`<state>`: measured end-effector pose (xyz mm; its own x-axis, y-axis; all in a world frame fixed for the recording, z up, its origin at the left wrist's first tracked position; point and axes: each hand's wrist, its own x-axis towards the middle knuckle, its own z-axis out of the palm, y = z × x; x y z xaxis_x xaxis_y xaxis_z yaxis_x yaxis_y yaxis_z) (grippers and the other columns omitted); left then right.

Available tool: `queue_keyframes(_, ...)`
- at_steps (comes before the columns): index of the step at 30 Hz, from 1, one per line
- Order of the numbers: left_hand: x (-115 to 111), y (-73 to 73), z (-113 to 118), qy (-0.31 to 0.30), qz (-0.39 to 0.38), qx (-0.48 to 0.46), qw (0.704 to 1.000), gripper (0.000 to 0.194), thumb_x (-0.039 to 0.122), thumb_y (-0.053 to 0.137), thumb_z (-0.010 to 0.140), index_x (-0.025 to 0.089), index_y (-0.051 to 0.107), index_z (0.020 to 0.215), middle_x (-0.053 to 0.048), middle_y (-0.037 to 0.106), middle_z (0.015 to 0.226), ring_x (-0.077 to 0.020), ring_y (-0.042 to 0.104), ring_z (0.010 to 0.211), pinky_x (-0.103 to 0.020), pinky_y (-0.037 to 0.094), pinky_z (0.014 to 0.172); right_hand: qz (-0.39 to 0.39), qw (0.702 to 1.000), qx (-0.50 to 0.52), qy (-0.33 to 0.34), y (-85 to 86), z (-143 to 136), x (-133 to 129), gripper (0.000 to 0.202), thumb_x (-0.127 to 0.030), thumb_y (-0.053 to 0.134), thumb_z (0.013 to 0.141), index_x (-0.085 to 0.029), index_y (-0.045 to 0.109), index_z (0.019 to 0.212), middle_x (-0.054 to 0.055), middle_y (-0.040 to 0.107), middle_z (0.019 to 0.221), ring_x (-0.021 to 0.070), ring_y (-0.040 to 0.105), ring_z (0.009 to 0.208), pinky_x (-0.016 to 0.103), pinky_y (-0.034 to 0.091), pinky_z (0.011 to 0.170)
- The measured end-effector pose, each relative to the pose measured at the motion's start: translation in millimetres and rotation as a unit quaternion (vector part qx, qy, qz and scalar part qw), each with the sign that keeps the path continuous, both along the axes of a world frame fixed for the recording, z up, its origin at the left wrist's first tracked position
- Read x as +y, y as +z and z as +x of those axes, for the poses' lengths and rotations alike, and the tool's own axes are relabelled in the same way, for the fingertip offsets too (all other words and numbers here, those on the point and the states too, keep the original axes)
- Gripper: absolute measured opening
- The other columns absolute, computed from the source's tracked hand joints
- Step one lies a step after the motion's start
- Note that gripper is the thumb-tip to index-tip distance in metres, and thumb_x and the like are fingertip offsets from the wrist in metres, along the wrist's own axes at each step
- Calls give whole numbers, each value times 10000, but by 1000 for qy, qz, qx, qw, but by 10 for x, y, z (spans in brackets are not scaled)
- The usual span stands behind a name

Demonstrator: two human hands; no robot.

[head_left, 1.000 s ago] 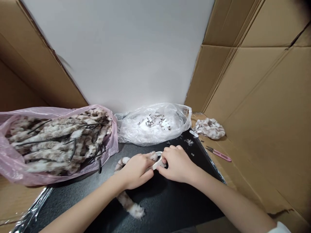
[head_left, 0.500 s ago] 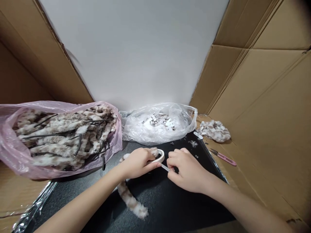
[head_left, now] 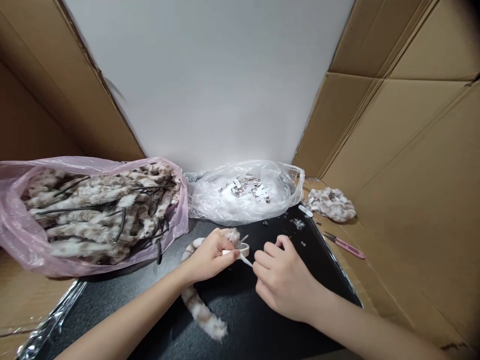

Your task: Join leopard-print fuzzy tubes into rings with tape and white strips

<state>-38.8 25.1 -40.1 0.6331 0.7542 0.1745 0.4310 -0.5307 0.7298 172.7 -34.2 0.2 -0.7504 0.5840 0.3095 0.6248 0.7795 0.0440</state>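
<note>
My left hand (head_left: 210, 256) is closed around a small roll of white tape (head_left: 245, 249), its thumb lying along the near side. A strip of tape (head_left: 246, 260) runs from the roll to the curled fingers of my right hand (head_left: 283, 280), which pinch its end. Under and behind my left hand curves a furry cream-and-brown tail-like piece (head_left: 204, 315). One fluffy end lies toward me on the black table; the other (head_left: 230, 233) shows just above my left fingers. A thin pale tip (head_left: 244, 238) sticks up beside the roll; I cannot make out what it is.
On the left, a pink plastic bag (head_left: 183, 205) holds furry strips with black rods. Behind my hands lies a clear bag (head_left: 210, 207) of small white-and-dark pieces. A furry bundle (head_left: 332, 204) and a pink-handled cutter (head_left: 348, 247) lie right. Cardboard walls (head_left: 420, 150) stand at both sides.
The roll has tilted and shifted slightly left in my left hand. My right hand has turned and moved a little toward me, and a thin pale tip now shows beside the roll.
</note>
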Motion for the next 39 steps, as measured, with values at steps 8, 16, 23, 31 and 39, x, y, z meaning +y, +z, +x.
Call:
queue_keyframes(8, -42, 21, 37, -2, -29, -17, 999, 457, 299, 442, 863, 185, 194, 496, 63, 190, 479, -93, 210, 513, -271, 270, 602, 45, 998, -33, 24, -15, -1, -102, 98, -148, 511, 815, -178, 537, 726, 13, 521, 719, 189, 381, 702, 410, 249, 746)
queue_keyframes(16, -8, 192, -113, -10, 22, 41, 999, 406, 305, 415, 855, 177, 254, 506, 25, 349, 532, -125, 376, 592, -283, 280, 633, -25, 989, 120, 83, -19, 198, -201, 205, -84, 541, 754, -172, 446, 595, -36, 474, 584, 134, 364, 611, 333, 221, 636)
queue_keyframes(23, -87, 70, 34, -30, 164, 233, 958, 233, 217, 514, 798, 160, 408, 599, 9, 547, 688, -152, 456, 730, -328, 237, 692, -249, 934, 257, -24, 196, 398, -119, 121, -114, 605, 766, -166, 544, 675, -33, 498, 648, 114, 449, 649, 298, 313, 692)
queue_keyframes(31, -20, -70, 20, -25, 192, 304, 933, 236, 299, 516, 856, 178, 531, 654, -10, 607, 756, -182, 505, 768, -343, 273, 721, -325, 866, 378, -29, -74, 418, 122, 158, -162, 573, 797, -171, 583, 640, -2, 499, 673, 137, 493, 664, 274, 377, 640)
queue_keyframes(39, 22, 135, -38, -38, 117, 262, 957, 276, 379, 512, 907, 179, 571, 727, -18, 597, 815, -197, 525, 835, -353, 305, 774, -310, 858, 411, 5, -122, 345, 412, 130, -56, 614, 730, -182, 637, 710, 15, 570, 797, 144, 569, 767, 266, 428, 723)
